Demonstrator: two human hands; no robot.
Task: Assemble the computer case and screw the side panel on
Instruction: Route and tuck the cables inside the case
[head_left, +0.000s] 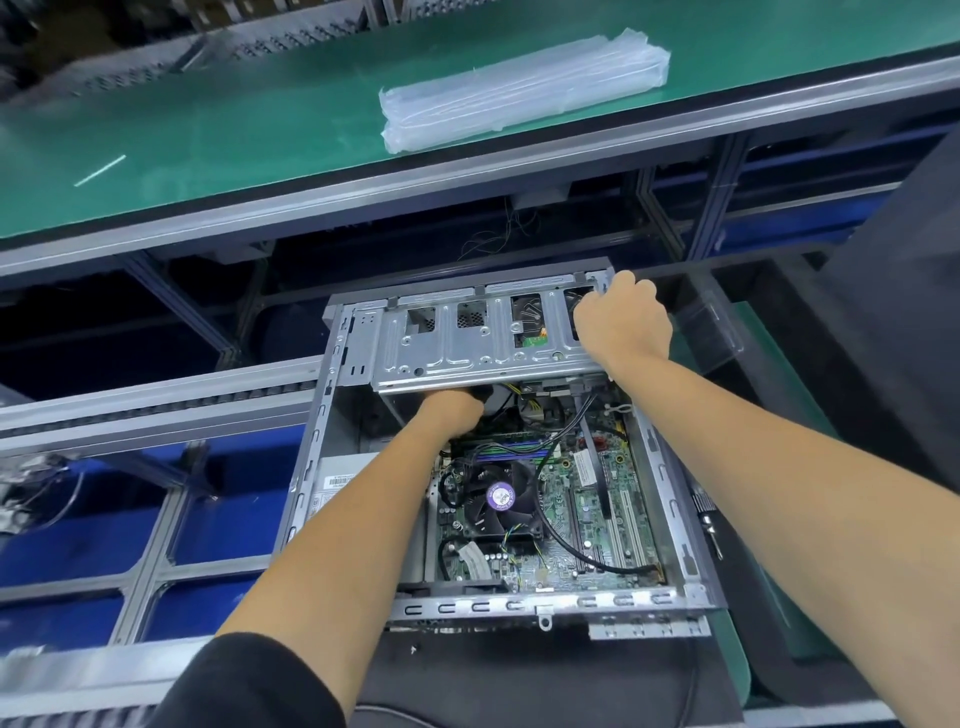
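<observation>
Head view: the computer case (322, 467) lies open-side up on a lower shelf below the green table (218, 135), close to the person, with its motherboard (587, 499) and CPU fan (501, 496) exposed. A hinged metal drive cage (467, 343) spans the far end of the case, raised slightly above the boards. The right hand (621, 325) has its fingers curled over the cage's far right corner. The left hand (457, 413) reaches under the cage's near edge; its fingers are hidden beneath the metal, so its grip cannot be told. No side panel or screwdriver can be made out. A stack of clear plastic bags (524, 88) lies near the table's far edge.

The step in hand looks like seating the drive cage into the chassis, with the panel and screws still to come. The next move probably calls for clearing the cables (524, 402) under the cage, withdrawing the left hand so it is not pinched, then pressing the cage down flush.
</observation>
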